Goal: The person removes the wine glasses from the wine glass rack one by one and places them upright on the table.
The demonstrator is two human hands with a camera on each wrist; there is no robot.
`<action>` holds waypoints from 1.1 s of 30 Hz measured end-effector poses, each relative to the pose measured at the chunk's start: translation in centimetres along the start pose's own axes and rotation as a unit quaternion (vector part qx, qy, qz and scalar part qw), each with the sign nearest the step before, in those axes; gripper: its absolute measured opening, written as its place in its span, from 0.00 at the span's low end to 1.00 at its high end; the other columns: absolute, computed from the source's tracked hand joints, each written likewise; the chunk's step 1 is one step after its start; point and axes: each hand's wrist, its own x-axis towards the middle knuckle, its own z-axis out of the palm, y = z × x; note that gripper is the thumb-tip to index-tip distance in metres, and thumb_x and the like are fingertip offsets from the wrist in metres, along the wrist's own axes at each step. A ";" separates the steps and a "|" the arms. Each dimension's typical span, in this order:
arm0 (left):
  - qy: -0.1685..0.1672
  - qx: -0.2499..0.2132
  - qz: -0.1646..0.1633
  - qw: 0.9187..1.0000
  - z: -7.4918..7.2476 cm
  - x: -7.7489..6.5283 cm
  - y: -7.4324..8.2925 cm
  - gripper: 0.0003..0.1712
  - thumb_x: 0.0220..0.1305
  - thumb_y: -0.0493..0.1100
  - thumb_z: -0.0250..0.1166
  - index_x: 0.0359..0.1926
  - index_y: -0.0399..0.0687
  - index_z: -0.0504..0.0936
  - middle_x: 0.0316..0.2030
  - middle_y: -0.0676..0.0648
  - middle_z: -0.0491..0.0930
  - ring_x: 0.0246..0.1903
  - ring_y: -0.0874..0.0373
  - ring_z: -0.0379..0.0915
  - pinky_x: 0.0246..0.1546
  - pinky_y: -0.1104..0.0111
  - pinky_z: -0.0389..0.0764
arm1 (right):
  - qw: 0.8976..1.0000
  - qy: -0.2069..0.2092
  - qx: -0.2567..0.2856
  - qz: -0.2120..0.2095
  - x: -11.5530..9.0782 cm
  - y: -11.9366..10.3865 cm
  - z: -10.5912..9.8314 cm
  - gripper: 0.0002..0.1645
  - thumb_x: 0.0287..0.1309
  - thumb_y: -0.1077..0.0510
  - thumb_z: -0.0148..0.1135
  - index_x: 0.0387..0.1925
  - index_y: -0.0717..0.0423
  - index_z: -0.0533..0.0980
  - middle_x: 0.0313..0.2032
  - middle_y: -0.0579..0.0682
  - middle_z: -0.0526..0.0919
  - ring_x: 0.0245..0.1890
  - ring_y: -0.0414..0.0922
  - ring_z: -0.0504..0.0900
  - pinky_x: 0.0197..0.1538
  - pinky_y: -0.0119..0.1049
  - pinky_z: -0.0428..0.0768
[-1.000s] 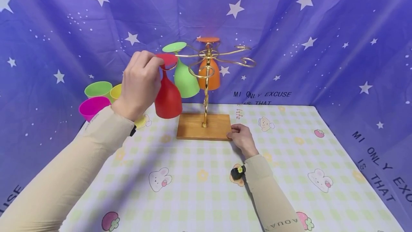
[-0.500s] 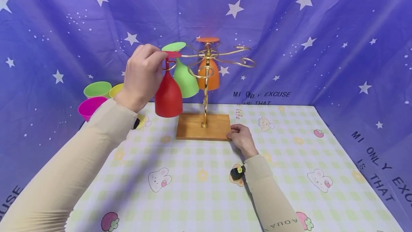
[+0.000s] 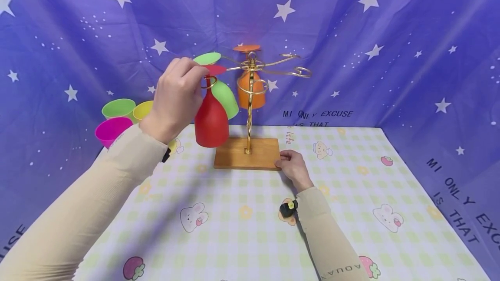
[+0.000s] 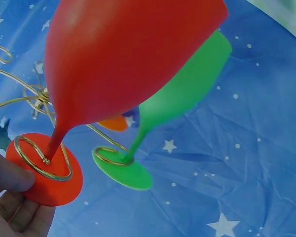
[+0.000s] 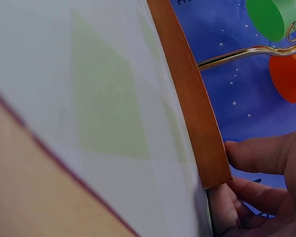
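From the left wrist, the left hand pinches the foot of the upside-down red glass, its stem within a wire ring; keeping the foot level and releasing gently seems best. From the right wrist, the right hand grips the wooden base at a corner, a hold worth keeping firm. From the head, the rack has its top turned slightly since half a second ago, the red glass now farther right.
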 end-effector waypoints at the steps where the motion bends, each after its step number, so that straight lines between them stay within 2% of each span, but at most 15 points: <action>1: -0.001 -0.001 0.006 1.000 -0.1 0.0 0.1 0.10 0.56 0.24 0.55 0.34 0.33 0.82 0.30 0.38 0.75 0.33 0.44 0.70 0.35 0.55 0.78 | 1.000 -0.001 0.000 0.000 0.0 0.0 0.0 0.23 0.54 0.64 0.64 0.54 0.63 0.73 0.45 0.57 0.77 0.43 0.49 0.74 0.45 0.38 0.74; 6: -0.012 0.009 0.040 0.999 -0.4 0.1 1.2 0.10 0.55 0.24 0.54 0.34 0.32 0.81 0.30 0.39 0.75 0.33 0.44 0.71 0.35 0.57 0.78 | 1.000 -0.003 0.001 0.004 0.1 0.0 -0.1 0.23 0.55 0.64 0.63 0.54 0.63 0.73 0.45 0.57 0.76 0.42 0.49 0.73 0.44 0.37 0.74; 13: -0.029 0.012 0.067 0.997 -0.5 0.7 3.4 0.08 0.55 0.25 0.57 0.34 0.32 0.82 0.30 0.39 0.76 0.34 0.45 0.72 0.40 0.58 0.80 | 1.000 -0.005 0.006 0.007 0.0 0.0 -0.2 0.24 0.55 0.64 0.63 0.55 0.63 0.72 0.46 0.57 0.76 0.43 0.49 0.74 0.44 0.37 0.74; 20: -0.036 -0.004 0.070 0.997 0.0 1.2 5.5 0.06 0.54 0.25 0.59 0.32 0.33 0.81 0.31 0.40 0.77 0.34 0.47 0.73 0.38 0.60 0.80 | 1.000 -0.005 0.007 0.002 0.2 0.2 0.0 0.23 0.56 0.64 0.63 0.54 0.64 0.72 0.45 0.57 0.76 0.42 0.49 0.74 0.44 0.37 0.75; 25: -0.034 -0.007 0.079 0.996 0.7 1.6 6.3 0.10 0.55 0.24 0.52 0.30 0.34 0.80 0.30 0.40 0.76 0.31 0.47 0.71 0.34 0.61 0.76 | 1.000 -0.001 0.007 0.001 0.3 0.2 0.1 0.23 0.55 0.64 0.63 0.54 0.64 0.73 0.45 0.57 0.76 0.42 0.49 0.74 0.44 0.37 0.75; 33: -0.050 -0.017 0.064 0.997 1.7 2.4 7.3 0.11 0.57 0.26 0.52 0.30 0.36 0.81 0.29 0.43 0.76 0.31 0.50 0.70 0.33 0.64 0.75 | 1.000 0.001 0.013 0.007 0.3 0.0 0.2 0.24 0.55 0.64 0.63 0.54 0.63 0.73 0.45 0.57 0.76 0.43 0.48 0.74 0.46 0.38 0.75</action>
